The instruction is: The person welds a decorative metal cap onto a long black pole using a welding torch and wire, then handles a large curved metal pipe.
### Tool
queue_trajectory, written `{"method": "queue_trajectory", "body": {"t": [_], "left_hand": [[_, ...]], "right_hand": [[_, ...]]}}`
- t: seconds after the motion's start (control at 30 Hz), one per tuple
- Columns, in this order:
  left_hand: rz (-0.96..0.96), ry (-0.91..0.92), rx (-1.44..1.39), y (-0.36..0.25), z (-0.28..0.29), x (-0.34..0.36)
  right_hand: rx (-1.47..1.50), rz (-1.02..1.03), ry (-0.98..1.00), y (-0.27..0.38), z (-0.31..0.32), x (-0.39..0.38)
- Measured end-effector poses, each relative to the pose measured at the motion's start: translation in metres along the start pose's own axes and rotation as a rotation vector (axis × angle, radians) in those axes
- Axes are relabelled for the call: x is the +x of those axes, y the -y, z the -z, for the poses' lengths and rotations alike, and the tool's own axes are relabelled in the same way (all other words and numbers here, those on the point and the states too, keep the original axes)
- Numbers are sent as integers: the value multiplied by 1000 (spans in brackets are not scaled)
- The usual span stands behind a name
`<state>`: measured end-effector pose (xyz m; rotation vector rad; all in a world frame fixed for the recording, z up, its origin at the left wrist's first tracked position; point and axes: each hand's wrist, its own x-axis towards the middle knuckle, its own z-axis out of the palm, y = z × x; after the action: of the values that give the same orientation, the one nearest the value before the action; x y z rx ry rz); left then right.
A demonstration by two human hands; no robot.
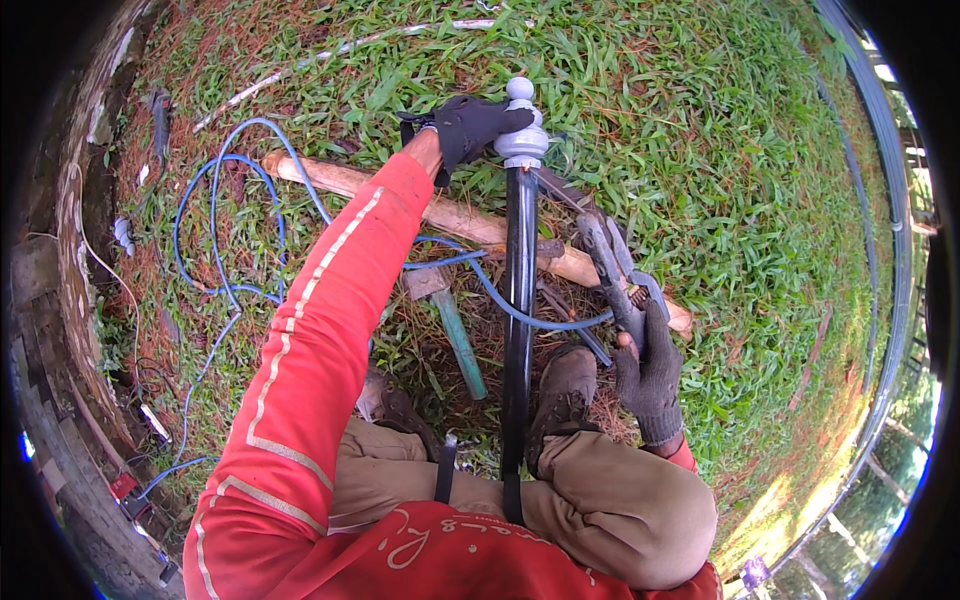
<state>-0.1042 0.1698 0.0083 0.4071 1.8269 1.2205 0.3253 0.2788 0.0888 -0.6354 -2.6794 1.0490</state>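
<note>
The stiff, likely heavy black pipe is best steadied at its grey fitting, where the gloved left hand is closed, while a pipe wrench is gripped by the right hand.

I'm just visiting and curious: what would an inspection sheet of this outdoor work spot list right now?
Surface: green grass with brown dry patches.
Job's things: upright black plastic pipe topped by a grey valve fitting; grey metal pipe wrench.
Clutter: long pale wooden log lying behind the pipe; green-handled hammer on the ground.
Grippers: left hand, in a black glove, grips the valve fitting; right hand, in a dark grey knit glove, holds the wrench handle.
Cables: thin blue hose looped over the grass, passing the pipe.
Surroundings: large black pipe curving along the right; weathered boards at left.
</note>
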Motion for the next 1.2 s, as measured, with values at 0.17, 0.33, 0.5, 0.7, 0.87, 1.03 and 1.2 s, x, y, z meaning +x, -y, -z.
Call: {"method": "queue_trajectory", "body": {"t": [0.17, 0.33, 0.5, 0.7, 0.87, 1.03, 1.2], "left_hand": [[13, 31, 14, -9, 2, -9], [-23, 54, -39, 1, 2, -1], [-31, 36, -3, 28, 12, 22], [-22, 32, 98, 20, 6, 23], [-2, 16, 151, 16, 11, 20], [27, 10, 198, 9, 11, 15], [93, 20, 252, -2, 9, 8]], "right_hand": [[-3, -24, 5, 2, 0, -2], [7, -8, -9, 1, 0, -2], [54, -141, 111, 12, 2, 0], [25, -25, 26, 0, -1, -1], [66, -92, 100, 13, 5, 6], [13, 5, 2, 5, -4, 4], [32, -60, 10, 4, -3, 3]]}}
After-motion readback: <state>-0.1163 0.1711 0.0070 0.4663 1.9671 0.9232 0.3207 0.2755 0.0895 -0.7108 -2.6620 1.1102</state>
